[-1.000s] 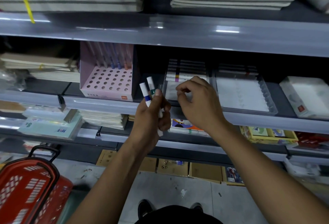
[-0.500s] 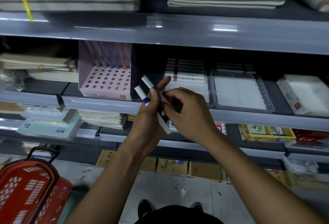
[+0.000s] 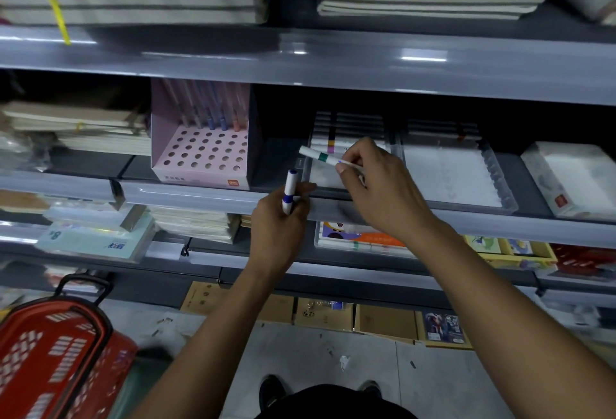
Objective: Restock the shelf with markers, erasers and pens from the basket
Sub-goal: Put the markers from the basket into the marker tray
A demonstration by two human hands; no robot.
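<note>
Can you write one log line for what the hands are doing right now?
left hand: holds blue marker | right hand: holds green marker over clear tray

I see my left hand (image 3: 278, 218) raised at the shelf edge, fingers curled round a blue-banded marker (image 3: 289, 191) held upright. My right hand (image 3: 376, 185) reaches further forward, apparently pinching a green-banded marker (image 3: 321, 156) lying nearly level.

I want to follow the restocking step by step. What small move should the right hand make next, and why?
Probably lower the green-banded marker into the clear tray. The right hand holds it just above that tray, where markers lie at the back; the left hand holds the blue-banded marker.
</note>
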